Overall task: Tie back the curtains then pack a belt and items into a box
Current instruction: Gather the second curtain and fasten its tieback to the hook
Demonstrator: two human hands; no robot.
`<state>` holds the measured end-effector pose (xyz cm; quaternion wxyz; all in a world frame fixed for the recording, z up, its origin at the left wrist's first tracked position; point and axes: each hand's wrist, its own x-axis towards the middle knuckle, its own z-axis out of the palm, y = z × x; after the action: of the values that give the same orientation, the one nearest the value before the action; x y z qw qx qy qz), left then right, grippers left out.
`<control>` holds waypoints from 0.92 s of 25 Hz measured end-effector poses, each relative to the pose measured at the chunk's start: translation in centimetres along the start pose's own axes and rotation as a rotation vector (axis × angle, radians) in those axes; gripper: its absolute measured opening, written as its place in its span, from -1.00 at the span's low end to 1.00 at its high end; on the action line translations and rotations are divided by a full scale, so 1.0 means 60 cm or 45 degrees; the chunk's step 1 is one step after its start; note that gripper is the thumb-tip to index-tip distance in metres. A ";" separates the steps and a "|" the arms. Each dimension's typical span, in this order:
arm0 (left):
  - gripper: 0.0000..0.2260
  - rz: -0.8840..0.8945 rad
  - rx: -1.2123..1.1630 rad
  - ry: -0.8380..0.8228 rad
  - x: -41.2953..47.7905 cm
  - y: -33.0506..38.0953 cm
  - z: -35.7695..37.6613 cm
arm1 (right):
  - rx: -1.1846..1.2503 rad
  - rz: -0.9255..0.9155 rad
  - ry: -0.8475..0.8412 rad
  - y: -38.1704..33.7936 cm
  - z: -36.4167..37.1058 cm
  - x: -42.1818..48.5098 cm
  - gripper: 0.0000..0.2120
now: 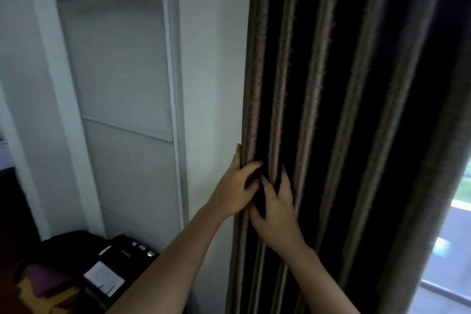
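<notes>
A dark brown curtain (344, 109) hangs in deep vertical pleats over the right half of the view, gathered against a white wall. My left hand (233, 190) grips the curtain's left edge, thumb in front and fingers curled behind the outer fold. My right hand (276, 208) rests just to its right, with fingers spread and pushed between the pleats. Both hands touch each other at the fabric. No tieback, belt or box is in view.
A white wall (211, 84) with a recessed panelled door (122, 79) stands to the left. Black bags (102, 260) and purple cloth (48, 278) lie on the floor at lower left. Bright window glass (448, 250) shows at lower right past the curtain.
</notes>
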<state>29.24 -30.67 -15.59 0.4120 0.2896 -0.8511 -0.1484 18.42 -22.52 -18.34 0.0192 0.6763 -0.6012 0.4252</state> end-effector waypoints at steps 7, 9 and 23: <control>-0.32 -0.031 -0.125 -0.158 0.008 -0.084 0.001 | -0.096 0.284 -0.097 0.030 0.055 -0.045 -0.29; -0.28 0.012 -0.132 -0.207 0.002 -0.100 -0.006 | -0.146 0.416 -0.205 0.036 0.097 -0.073 -0.28; -0.53 0.247 -0.277 -0.541 -0.005 -0.065 -0.005 | -0.286 0.628 -0.625 0.031 0.205 -0.151 -0.33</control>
<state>31.06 -33.55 -17.53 0.2648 0.1230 -0.9214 -0.2563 24.43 -22.39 -32.50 -0.1545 0.5864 -0.7760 0.1733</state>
